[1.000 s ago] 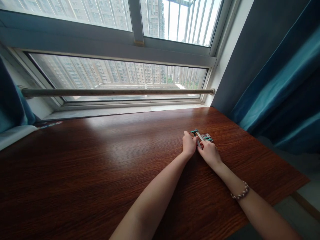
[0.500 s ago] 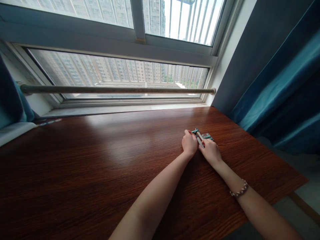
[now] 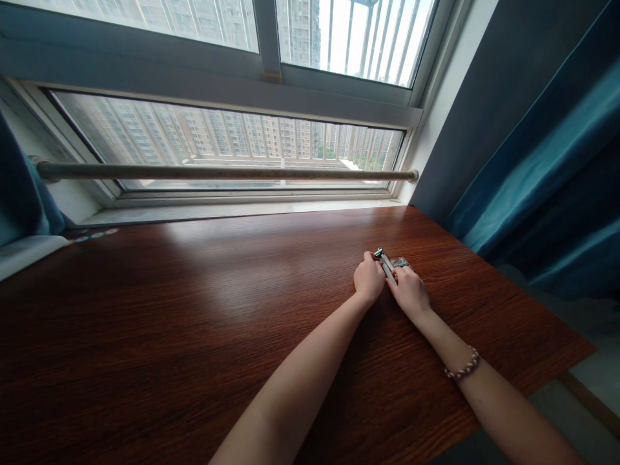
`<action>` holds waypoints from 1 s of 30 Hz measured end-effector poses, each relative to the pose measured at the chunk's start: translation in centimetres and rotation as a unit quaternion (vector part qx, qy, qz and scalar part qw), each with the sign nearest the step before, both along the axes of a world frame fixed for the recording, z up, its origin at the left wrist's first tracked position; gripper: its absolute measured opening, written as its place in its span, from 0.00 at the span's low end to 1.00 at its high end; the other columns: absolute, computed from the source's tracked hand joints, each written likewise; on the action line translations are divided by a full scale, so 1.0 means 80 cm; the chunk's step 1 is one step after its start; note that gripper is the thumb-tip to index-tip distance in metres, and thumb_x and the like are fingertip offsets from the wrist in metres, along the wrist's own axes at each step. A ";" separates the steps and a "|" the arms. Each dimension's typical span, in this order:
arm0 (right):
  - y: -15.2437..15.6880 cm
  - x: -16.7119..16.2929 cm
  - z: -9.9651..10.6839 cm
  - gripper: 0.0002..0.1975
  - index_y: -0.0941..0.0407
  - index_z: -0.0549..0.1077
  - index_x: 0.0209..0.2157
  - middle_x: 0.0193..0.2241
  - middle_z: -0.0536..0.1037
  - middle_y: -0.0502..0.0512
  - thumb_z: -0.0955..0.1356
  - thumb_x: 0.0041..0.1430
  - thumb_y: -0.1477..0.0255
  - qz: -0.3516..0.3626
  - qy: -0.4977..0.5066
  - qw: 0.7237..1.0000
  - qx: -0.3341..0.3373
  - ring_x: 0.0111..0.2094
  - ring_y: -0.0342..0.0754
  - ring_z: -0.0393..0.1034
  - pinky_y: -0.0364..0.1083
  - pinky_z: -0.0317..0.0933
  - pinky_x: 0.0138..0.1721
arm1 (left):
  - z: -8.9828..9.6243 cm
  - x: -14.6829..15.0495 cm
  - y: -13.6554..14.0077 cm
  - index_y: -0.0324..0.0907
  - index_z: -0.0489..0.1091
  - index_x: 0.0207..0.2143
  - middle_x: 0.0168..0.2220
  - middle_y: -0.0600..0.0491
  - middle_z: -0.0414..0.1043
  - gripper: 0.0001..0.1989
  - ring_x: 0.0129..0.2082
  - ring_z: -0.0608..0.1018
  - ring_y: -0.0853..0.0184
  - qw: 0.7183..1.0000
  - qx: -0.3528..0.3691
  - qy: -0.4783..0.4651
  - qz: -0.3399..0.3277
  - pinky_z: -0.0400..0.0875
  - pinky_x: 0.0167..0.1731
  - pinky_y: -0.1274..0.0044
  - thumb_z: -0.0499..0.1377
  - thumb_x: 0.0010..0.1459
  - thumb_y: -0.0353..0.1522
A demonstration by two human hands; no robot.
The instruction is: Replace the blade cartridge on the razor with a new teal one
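Two slim light-grey razors [image 3: 388, 270] lie side by side between my hands, over the right part of the wooden table. A small dark head with a teal edge tops the farther end. My left hand [image 3: 369, 279] is closed near that head, its fingertips partly hidden behind the hand. My right hand [image 3: 409, 292] pinches the handles from the right, with thumb and fingers curled in. Just beyond the right fingers lies a small clear plastic case [image 3: 400, 261] with teal parts, partly covered by the hand. A beaded bracelet [image 3: 462, 365] circles my right wrist.
The brown wooden table [image 3: 203, 336] runs up to the window sill, its right edge slanting toward me. A metal rail [image 3: 232, 172] crosses the window. Blue curtains [image 3: 557, 181] hang at right, and a white cloth [image 3: 31, 253] lies at the far left.
The razors have come closer together, and the teal-edged head by my left fingers now sits against the other. My left hand has shifted slightly right; the right hand has barely moved.
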State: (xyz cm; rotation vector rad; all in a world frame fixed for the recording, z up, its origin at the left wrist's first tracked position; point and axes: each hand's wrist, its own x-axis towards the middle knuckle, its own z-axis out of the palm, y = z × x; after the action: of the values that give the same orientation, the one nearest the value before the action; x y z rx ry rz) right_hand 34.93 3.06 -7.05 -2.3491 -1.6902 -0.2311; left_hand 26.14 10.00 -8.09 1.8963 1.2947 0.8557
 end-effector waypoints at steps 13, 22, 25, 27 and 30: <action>0.001 -0.002 -0.001 0.08 0.56 0.68 0.38 0.36 0.71 0.56 0.64 0.56 0.69 -0.008 -0.021 1.000 0.006 0.34 0.48 0.69 0.43 0.56 0.30 | 0.002 0.001 -0.002 0.41 0.59 0.45 0.36 0.45 0.74 0.12 0.38 0.76 0.61 0.999 0.010 0.040 0.004 0.65 0.35 0.76 0.45 0.60 0.32; 0.001 -0.001 -0.003 0.08 0.56 0.69 0.37 0.36 0.71 0.56 0.64 0.57 0.68 -0.007 -0.032 0.999 0.010 0.34 0.48 0.68 0.43 0.56 0.29 | 0.003 0.000 -0.003 0.42 0.59 0.45 0.35 0.46 0.74 0.12 0.38 0.76 0.61 0.998 0.018 0.061 -0.008 0.65 0.34 0.75 0.44 0.61 0.33; 0.001 -0.001 -0.003 0.08 0.56 0.69 0.37 0.35 0.71 0.56 0.64 0.57 0.68 -0.006 -0.034 0.999 0.011 0.34 0.48 0.68 0.43 0.56 0.30 | 0.003 0.000 -0.004 0.42 0.59 0.45 0.35 0.46 0.74 0.12 0.37 0.76 0.61 0.998 0.021 0.065 -0.012 0.65 0.34 0.75 0.44 0.61 0.34; 0.002 0.000 -0.004 0.08 0.56 0.69 0.37 0.35 0.71 0.56 0.64 0.57 0.68 -0.005 -0.034 0.999 0.012 0.34 0.48 0.68 0.43 0.56 0.30 | 0.003 0.000 -0.005 0.42 0.59 0.45 0.35 0.45 0.74 0.12 0.37 0.76 0.61 0.997 0.022 0.067 -0.012 0.65 0.34 0.75 0.44 0.61 0.34; 0.003 0.002 -0.004 0.08 0.56 0.69 0.38 0.35 0.71 0.56 0.64 0.57 0.68 -0.004 -0.035 0.999 0.012 0.34 0.48 0.68 0.43 0.56 0.30 | 0.003 0.000 -0.005 0.41 0.60 0.44 0.35 0.45 0.74 0.12 0.37 0.76 0.60 0.997 0.023 0.070 -0.011 0.66 0.34 0.74 0.44 0.61 0.34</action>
State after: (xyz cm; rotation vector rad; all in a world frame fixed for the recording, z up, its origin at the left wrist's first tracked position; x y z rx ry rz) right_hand 35.06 3.32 -7.36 -2.3570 -1.6981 -0.3368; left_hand 26.16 9.58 -7.81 2.0332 1.3442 0.7584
